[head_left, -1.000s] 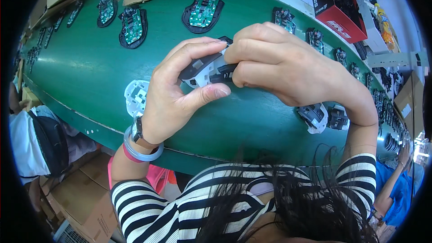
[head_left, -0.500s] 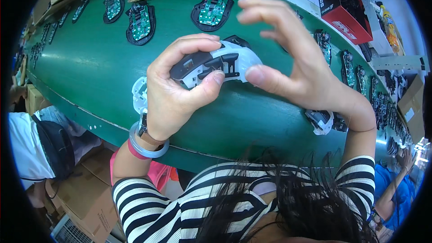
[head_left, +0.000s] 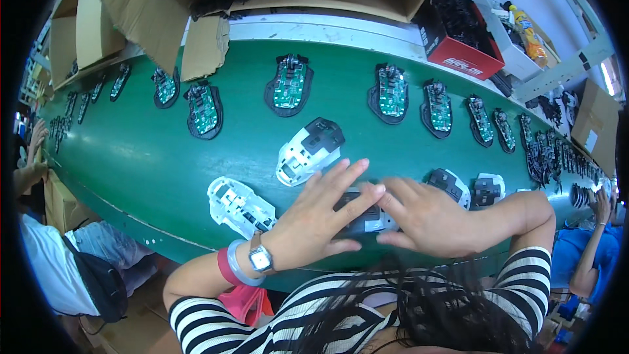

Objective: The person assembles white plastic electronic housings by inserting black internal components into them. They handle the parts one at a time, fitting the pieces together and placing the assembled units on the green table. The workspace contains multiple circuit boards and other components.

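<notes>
A white-and-dark computer mouse shell [head_left: 310, 151] lies on the green bench, just beyond my left hand. My left hand [head_left: 314, 216] is open, fingers spread, its fingertips close to those of the other hand. Beneath and between the hands is another mouse shell [head_left: 377, 220], partly hidden by fingers. My right hand [head_left: 426, 219] curls round its right end, thumb on the near side and fingers on the far side. A white shell half [head_left: 240, 204], showing its inside, rests left of my left wrist.
Mouse bases with green circuit boards [head_left: 289, 85] stand in a row along the far side. More shells [head_left: 451, 185] lie right of my right hand. Behind are a cardboard box [head_left: 367, 6] and a red-black box [head_left: 468, 59]. Other people sit at both sides.
The mouse shell that my left hand held up is out of it; one now lies ahead on the bench. Both hands have come down nearer my body, the right onto another shell. The view has shifted.
</notes>
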Demonstrator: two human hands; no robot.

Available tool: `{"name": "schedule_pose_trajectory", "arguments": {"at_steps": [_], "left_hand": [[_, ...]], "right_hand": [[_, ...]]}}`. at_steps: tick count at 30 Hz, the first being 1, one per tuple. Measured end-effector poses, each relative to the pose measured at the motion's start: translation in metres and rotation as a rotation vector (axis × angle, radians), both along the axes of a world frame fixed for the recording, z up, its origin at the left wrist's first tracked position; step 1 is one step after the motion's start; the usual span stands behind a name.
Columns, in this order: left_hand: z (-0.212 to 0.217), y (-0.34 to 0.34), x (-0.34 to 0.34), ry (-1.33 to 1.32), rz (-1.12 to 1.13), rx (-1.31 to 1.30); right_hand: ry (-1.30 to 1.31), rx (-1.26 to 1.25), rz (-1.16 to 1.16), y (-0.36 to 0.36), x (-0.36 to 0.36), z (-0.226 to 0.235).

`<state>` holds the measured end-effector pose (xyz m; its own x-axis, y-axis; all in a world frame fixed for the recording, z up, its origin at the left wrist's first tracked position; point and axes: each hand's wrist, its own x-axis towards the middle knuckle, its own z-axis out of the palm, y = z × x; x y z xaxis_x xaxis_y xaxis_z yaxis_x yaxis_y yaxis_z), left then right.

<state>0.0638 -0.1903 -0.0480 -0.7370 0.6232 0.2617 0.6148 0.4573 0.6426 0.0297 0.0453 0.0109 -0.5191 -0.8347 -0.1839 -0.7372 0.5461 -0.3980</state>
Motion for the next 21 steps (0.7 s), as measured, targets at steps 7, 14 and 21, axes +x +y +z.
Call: {"name": "schedule_pose_trajectory", "arguments": {"at_steps": [7, 14, 21], "left_hand": [[0.010, -0.027, 0.003, 0.245, 0.477, -0.349], [-0.011, -0.067, -0.025, 0.315, 0.248, -0.327], [0.013, -0.091, -0.011, -0.434, 0.525, 0.814]], "right_hand": [[0.480, -0.474, -0.261, -0.060, -0.196, 0.000], [0.482, -0.397, -0.840, -0.079, -0.400, -0.075], [-0.017, -0.666, -0.509, -0.057, -0.225, -0.014]]}}
